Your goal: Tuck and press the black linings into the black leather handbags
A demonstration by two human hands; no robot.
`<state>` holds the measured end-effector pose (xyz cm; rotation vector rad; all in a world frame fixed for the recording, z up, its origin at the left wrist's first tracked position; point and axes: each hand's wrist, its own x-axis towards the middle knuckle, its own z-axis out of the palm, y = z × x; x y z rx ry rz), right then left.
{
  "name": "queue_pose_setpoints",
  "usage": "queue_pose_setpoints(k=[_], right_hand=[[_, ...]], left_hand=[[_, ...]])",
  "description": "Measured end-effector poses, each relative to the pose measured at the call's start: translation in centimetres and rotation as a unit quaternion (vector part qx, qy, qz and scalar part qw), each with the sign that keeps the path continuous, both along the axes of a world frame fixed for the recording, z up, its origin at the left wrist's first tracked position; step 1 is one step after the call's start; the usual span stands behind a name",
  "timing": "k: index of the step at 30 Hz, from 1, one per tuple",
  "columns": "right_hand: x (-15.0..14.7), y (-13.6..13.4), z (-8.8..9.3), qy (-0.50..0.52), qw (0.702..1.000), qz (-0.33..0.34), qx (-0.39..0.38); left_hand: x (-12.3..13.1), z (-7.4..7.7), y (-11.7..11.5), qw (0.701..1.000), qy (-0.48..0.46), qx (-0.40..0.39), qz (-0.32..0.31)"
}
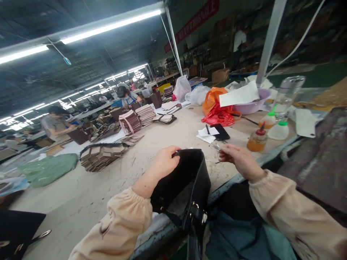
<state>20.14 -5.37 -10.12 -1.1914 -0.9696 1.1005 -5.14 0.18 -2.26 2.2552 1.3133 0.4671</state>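
A black handbag (202,177) with gold-coloured buckles stands at the table's near edge, its opening facing up toward me. My left hand (166,160) is closed on the bag's far rim, thumb on the inner side. To the right of the bag, my right hand (235,157) is raised over the table with its fingers pinched around a thin metal tool (216,147). Its shape looks like small scissors or tweezers, but I cannot make out which. Just beyond lie a black phone (222,132) and white papers (205,136) with a pen on them.
Glue bottles (257,140) stand at the right, near a purple basin (253,103) and orange and red plastic bags (217,108). Stacked brown pieces (101,157) lie at the left, with a green plastic bag (48,168). Co-workers (56,124) sit beyond the table.
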Motion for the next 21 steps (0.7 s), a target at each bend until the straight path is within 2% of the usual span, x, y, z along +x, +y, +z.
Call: queue_pose_setpoints(k=[4,8,11,13,18,21], right_hand=[[1.8,-2.5,-5.4,0.035,0.995,-0.056,-0.080],[2.5,-4.2,-8.0,0.058,0.992,-0.092,-0.065],[2.7,-4.8,-8.7,0.088,0.989,-0.105,-0.051],[2.9,-5.0,-8.8,0.108,0.985,-0.116,-0.066],[3.4,-5.7,-8.5,0.112,0.981,-0.133,-0.088],[2.7,-6.5,-7.4,0.062,0.991,-0.100,-0.065]], left_hand=[[0.1,0.8,-0.2,0.999,0.038,0.015,-0.026],[0.7,2.3,-0.4,0.979,0.187,0.069,-0.038],[1.2,3.1,-0.6,0.970,0.216,0.082,-0.078],[1.3,3.3,-0.6,0.970,0.214,0.091,-0.073],[0.2,2.8,0.1,0.968,0.223,0.102,0.061],[-1.2,2.5,1.4,0.961,0.236,0.085,0.114]])
